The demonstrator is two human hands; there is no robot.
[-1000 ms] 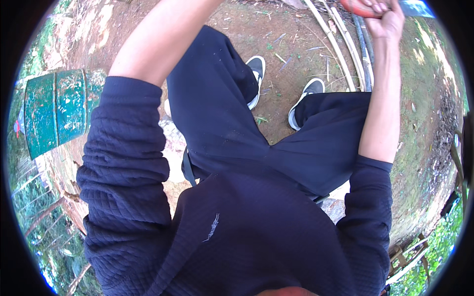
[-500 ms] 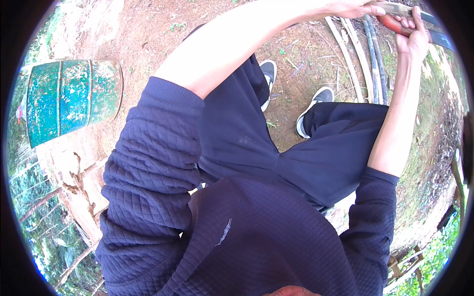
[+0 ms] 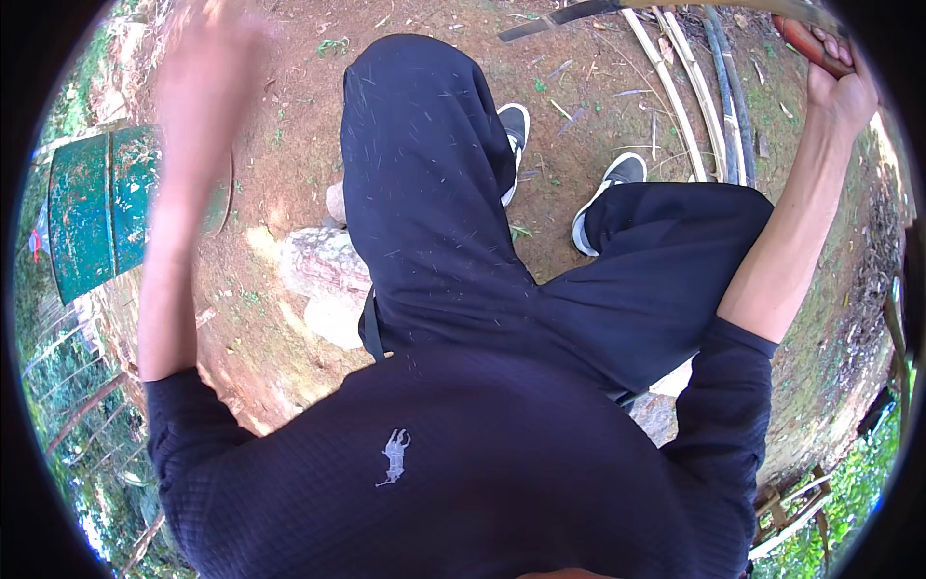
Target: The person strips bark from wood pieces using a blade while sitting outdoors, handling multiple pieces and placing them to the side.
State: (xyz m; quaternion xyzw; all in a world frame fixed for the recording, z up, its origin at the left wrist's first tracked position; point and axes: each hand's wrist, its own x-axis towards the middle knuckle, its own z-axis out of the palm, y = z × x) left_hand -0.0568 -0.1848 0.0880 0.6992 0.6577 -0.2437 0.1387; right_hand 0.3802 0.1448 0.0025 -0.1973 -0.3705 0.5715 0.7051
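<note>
- Brown bare earth ground (image 3: 275, 357), curving at its margins through my fisheye view, with small green sprigs scattered over it.
- Dark navy quilted sweater (image 3: 540, 463) with a small pale embroidered figure (image 3: 394, 457) on the chest; it fills my lower view.
- Loose black trousers (image 3: 434, 203), knees apart, flecked with pale bits.
- Green metal drum (image 3: 79, 217) with worn, scratched paint, at the left edge of the ground; the left forearm covers part of it.
- Long, thin cream-coloured poles (image 3: 714, 125) and dark bluish-grey poles (image 3: 726, 92), side by side at the ground's far edge, right of centre.
- Pale mottled stones (image 3: 326, 265) just beside the left leg.
- Long, narrow flat strip (image 3: 559, 19), tan with a dark left end, slanting across my top edge above the poles; I cannot tell whether the right hand touches it.
- Grey shoes with white soles (image 3: 622, 174), on the ground between the knees.
- Left hand (image 3: 207, 68), raised near the drum; motion blur means I cannot tell how its fingers are set.
- Right hand (image 3: 841, 96), at the far right corner, fingers curled tightly around a handle.
- That smooth, curved red-orange handle (image 3: 808, 42), just below the strip.
</note>
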